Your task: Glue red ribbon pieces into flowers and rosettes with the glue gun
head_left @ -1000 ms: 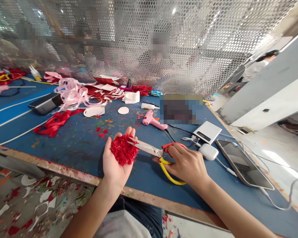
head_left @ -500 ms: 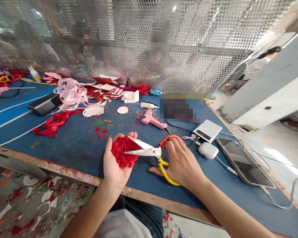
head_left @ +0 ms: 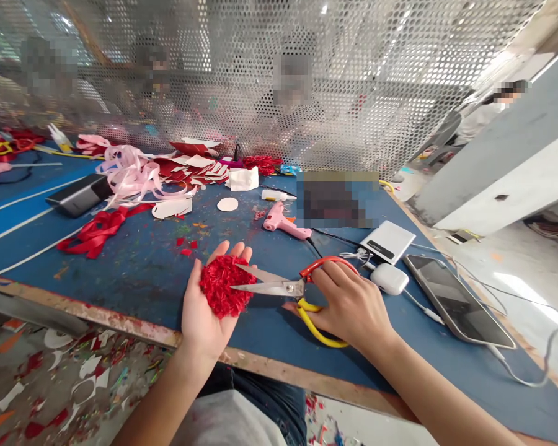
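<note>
A round red frilly pom-pom (head_left: 221, 298) lies on the upturned palm of my left hand (head_left: 205, 325), which holds it with the fingers stretched out behind. My right hand (head_left: 353, 303) grips a pair of scissors (head_left: 286, 288) by one red and one yellow handle. The blades are partly apart and point left, their tips over the right side of the pom-pom. Whether they touch its strands I cannot tell. Both hands are above the blue tabletop (head_left: 270, 347) near its front edge.
Beyond my hands lies a pink glue gun (head_left: 286, 222). On the right are a white power bank (head_left: 388, 241), an earbud case (head_left: 389, 279) and a phone (head_left: 456, 300) with cables. Red ribbon (head_left: 97, 232) and pink ribbon (head_left: 130, 170) lie left, before a perforated metal screen (head_left: 214, 80).
My left hand has shifted slightly left with the pom-pom, its fingers more stretched out. The scissor blades have come a little closer together, and my right hand has moved slightly right.
</note>
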